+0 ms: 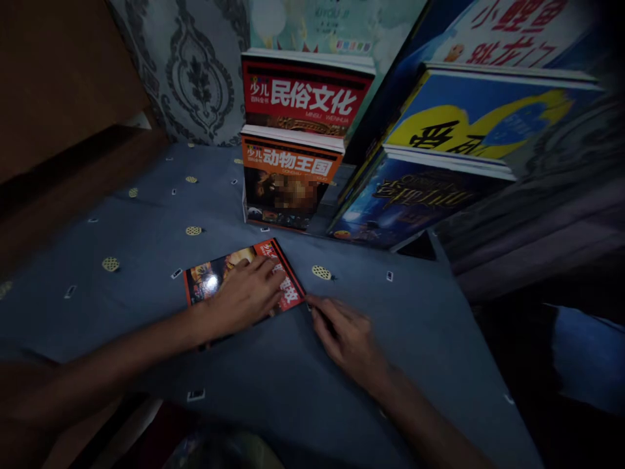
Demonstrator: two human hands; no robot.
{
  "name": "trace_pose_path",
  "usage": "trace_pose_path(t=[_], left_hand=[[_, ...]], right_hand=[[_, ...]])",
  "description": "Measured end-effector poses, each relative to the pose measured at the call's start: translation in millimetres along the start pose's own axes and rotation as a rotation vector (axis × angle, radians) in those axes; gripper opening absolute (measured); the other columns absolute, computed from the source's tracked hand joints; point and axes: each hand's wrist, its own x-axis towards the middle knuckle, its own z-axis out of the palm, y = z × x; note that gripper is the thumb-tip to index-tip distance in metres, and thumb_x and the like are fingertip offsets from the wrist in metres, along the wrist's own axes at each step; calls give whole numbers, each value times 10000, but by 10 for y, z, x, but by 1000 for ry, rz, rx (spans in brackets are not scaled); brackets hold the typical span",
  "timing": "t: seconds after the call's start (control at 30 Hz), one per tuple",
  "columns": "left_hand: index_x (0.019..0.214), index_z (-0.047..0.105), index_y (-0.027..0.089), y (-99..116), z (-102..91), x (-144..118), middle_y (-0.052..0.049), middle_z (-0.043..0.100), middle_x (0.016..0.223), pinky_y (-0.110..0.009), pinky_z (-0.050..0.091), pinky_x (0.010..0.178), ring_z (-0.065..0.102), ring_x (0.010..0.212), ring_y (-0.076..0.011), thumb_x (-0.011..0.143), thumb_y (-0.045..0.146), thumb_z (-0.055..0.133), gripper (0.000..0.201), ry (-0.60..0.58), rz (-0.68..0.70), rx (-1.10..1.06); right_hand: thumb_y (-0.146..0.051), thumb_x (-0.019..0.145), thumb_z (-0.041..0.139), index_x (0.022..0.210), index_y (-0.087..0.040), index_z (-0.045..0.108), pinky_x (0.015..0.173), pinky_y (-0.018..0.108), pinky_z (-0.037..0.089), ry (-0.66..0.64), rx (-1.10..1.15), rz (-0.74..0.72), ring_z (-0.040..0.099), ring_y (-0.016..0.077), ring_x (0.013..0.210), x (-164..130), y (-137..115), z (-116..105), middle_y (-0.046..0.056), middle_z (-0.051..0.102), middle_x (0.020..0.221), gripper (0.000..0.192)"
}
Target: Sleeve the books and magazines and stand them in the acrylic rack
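Observation:
A red-covered book point(209, 279) lies flat on the blue patterned cloth point(146, 215). My left hand point(247, 294) rests palm down on its cover, fingers spread toward the book's right edge. Beside the book's near right corner, my right hand point(344, 332) lies on the cloth with its fingertips touching that corner. Neither hand lifts the book.
Behind the book, an orange book point(288, 176) and a red book point(305, 94) stand upright in a tiered rack. To their right lean a dark blue book point(410, 202) and a blue-and-yellow book point(483, 117). A patterned wall hanging point(195, 71) is at the back left.

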Motion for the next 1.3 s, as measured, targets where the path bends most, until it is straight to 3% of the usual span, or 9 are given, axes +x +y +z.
trace_pose_path(t=[0.2,0.5,0.67,0.8,0.93,1.13,1.3], left_hand=[[1195,606,145,-298,17,124,-153,595,1409,-459,475,975,560,1290,-299,1020,343,509,281,23,27,-7],[1270,585,150,-310,51,130,-151,581,1450,-446,490,975,541,1329,-297,1027,393,503,353,13,34,40],[1263,595,156,-328,90,144,-139,590,1446,-458,495,970,543,1319,-298,1032,384,492,341,45,-51,77],[1253,599,140,-381,38,166,-148,623,1381,-439,524,919,568,1263,-293,1026,379,501,344,20,-154,92],[1177,641,116,-425,-62,205,-161,661,1232,-412,559,834,586,1186,-306,1033,346,472,319,-30,-269,123],[1190,636,114,-442,-94,231,-175,629,1201,-335,554,695,558,1179,-321,1045,350,418,353,-69,-387,164],[1215,625,108,-455,-28,218,-184,628,1201,-400,543,761,551,1165,-339,1050,361,388,384,-29,-376,196]], right_hand=[[-113,984,489,1204,-203,602,689,322,575,26,-41,-86,671,192,734,34,-38,-33,47,727,842,263],[-122,977,510,1231,-212,602,797,389,605,-4,-18,-100,707,232,911,50,-46,-46,77,753,977,284],[-115,981,506,1333,-233,563,897,393,624,-15,55,-56,718,231,1057,57,14,1,101,746,1137,375],[-204,1008,505,1421,-242,509,1058,497,559,-123,41,18,616,271,1303,160,114,51,136,662,1364,415],[-295,1029,475,1435,-218,498,1132,574,480,-202,14,44,524,297,1402,395,321,152,171,556,1493,415],[-353,1039,426,1374,-229,548,1139,588,465,-169,33,22,535,293,1388,753,628,286,148,595,1450,378],[-339,1027,454,1328,-209,584,1143,596,446,-141,17,-17,542,307,1368,786,671,315,152,613,1423,353]])
